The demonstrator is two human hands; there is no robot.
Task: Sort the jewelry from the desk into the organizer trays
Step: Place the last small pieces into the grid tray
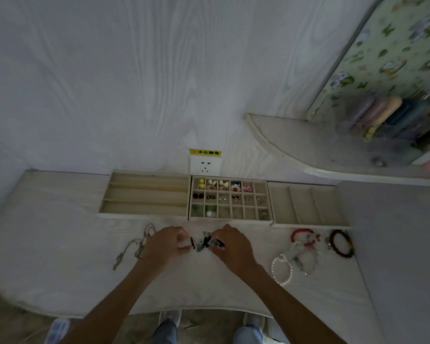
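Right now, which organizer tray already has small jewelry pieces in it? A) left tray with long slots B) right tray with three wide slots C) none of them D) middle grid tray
D: the middle grid tray holds small pieces in many of its cells, while the left tray and the right tray show bare lining.

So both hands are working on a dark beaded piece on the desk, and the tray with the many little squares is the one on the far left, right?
Not quite. The head view shows the gridded tray in the middle, between the two long-slot trays. The rest holds: left hand and right hand both hold the dark beaded piece on the desk.
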